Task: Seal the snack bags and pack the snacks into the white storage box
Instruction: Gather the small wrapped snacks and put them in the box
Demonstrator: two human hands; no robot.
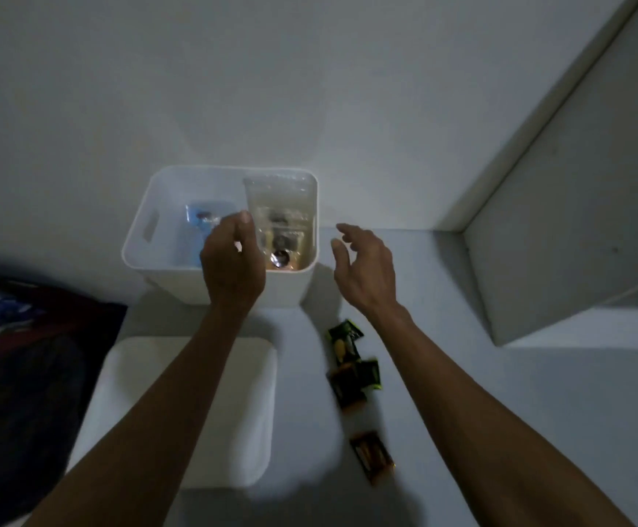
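The white storage box (180, 268) sits on the pale bench (500, 393), pushed up close to the wall (310, 89). It has no top on, and there is a slot handle cut in its left side. A clear snack bag (279, 207) stands up in the right part of the box, leaning on the right wall. Its top edge reaches the rim. Dark and gold sweets show through it low down. A second clear bag (203, 216) with something blue in it lies deeper in the left part.

The left hand (232, 260) is over the front of the box. Its fingers are curled, and its thumb and fingertips are right at the left edge of the standing bag. The room is dim, so I cannot tell if it is pinching the bag or just touching it. The right hand (363, 266) is in the air just to the right of the box. It is open with the fingers spread a little, and it has nothing in it.

A flat white lid (196, 408) lies on the bench in front of the box, under the left arm. Four small dark snack packets (353, 374) lie in a loose line between the arms, near the right arm. A dark cloth (25, 374) is heaped at the left side. A big white panel (576, 230) leans up on the right.
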